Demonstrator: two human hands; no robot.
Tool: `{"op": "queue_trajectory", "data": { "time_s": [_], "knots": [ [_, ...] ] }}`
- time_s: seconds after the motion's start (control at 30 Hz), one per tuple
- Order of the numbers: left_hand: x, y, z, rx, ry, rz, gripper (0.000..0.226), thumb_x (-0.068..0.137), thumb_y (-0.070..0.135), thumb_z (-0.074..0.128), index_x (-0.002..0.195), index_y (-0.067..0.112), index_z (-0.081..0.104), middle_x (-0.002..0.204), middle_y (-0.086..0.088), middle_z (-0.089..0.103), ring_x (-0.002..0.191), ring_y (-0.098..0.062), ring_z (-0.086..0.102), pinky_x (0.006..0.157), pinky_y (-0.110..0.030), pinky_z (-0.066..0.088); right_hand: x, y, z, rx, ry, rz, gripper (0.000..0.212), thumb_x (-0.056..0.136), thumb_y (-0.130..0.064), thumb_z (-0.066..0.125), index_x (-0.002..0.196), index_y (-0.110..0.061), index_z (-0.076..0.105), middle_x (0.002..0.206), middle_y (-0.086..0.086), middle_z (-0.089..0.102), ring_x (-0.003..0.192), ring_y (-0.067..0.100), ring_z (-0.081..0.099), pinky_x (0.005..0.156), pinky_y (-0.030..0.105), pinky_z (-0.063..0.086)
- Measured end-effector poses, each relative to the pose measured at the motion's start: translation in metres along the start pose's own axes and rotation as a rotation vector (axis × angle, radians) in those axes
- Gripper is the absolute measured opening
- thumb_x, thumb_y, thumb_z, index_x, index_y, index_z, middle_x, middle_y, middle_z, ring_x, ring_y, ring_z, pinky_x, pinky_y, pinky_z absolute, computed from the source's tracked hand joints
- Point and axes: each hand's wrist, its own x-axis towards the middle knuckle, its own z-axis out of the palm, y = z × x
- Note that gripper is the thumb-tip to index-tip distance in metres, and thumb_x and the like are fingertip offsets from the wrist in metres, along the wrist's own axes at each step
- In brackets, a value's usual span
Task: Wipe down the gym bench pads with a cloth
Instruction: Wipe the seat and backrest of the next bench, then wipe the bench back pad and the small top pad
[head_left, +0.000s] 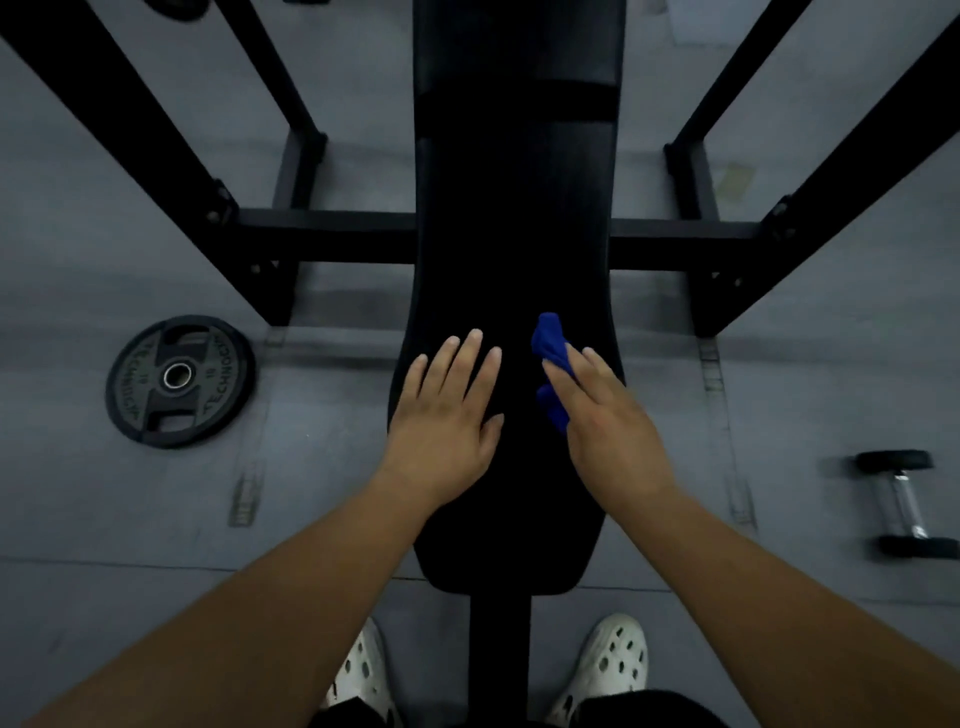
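A long black bench pad (511, 218) runs away from me down the middle of the head view. A second black pad (519, 47) lies beyond it, across a gap. My left hand (447, 415) lies flat on the near pad's left side with fingers straight and spread. My right hand (608, 421) presses a crumpled blue cloth (549, 353) onto the pad's right side with straight fingers. Part of the cloth is hidden under that hand.
Black rack uprights (171, 171) and a crossbar (327, 241) flank the bench. On the grey floor, a black weight plate (179, 380) lies to the left and a dumbbell (906, 501) to the right. My white clogs (608, 670) stand astride the bench post.
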Motion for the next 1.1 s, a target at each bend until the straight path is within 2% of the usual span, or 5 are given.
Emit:
{"op": "queue_trajectory", "data": {
  "time_s": [0.33,0.53,0.7,1.0,1.1],
  "knots": [
    [-0.091,0.041,-0.223,-0.074,0.210,0.016,0.061,0.102,0.038,0.029,0.158,0.016,0.022,0.166,-0.007,0.017,0.153,-0.024,0.015,0.122,-0.049,0.022,-0.063,-0.121,-0.190,0.040,0.192,-0.028,0.066,0.084,0.001,0.047,0.148,-0.015,0.043,0.158,0.007,0.035,0.147,0.027,0.030,0.102,0.045,0.051],
    [-0.168,0.089,-0.311,-0.003,0.355,-0.108,0.060,0.102,0.039,0.030,0.157,0.017,0.023,0.166,-0.006,0.016,0.153,-0.022,0.014,0.121,-0.048,0.024,-0.091,-0.155,-0.274,0.136,0.376,-0.202,0.076,0.079,0.011,0.067,0.147,-0.012,0.044,0.156,0.011,0.036,0.145,0.030,0.035,0.108,0.048,0.045],
    [-0.260,0.109,-0.387,0.056,0.517,-0.282,0.060,0.102,0.037,0.030,0.157,0.015,0.023,0.165,-0.008,0.018,0.153,-0.024,0.015,0.121,-0.048,0.025,-0.140,-0.230,-0.334,0.190,0.417,-0.417,0.065,0.084,0.002,0.055,0.146,-0.012,0.043,0.156,0.012,0.036,0.145,0.029,0.033,0.113,0.045,0.036],
    [-0.529,0.021,-0.496,0.276,0.715,-0.598,0.064,0.101,0.043,0.037,0.156,0.012,0.029,0.163,-0.011,0.023,0.148,-0.030,0.028,0.118,-0.045,0.029,-0.237,-0.465,-0.377,0.223,0.381,-0.873,0.080,0.066,0.007,0.079,0.140,-0.013,0.053,0.150,0.010,0.047,0.137,0.031,0.047,0.107,0.045,0.038],
    [-0.681,-0.041,-0.516,0.385,0.794,-0.749,0.069,0.101,0.055,0.027,0.151,0.009,0.040,0.159,-0.014,0.032,0.142,-0.035,0.036,0.113,-0.047,0.027,-0.237,-0.515,-0.397,0.169,0.357,-1.041,0.074,0.085,-0.005,0.062,0.147,-0.038,0.040,0.158,-0.011,0.032,0.146,0.009,0.030,0.119,0.031,0.027]
  ]
}}
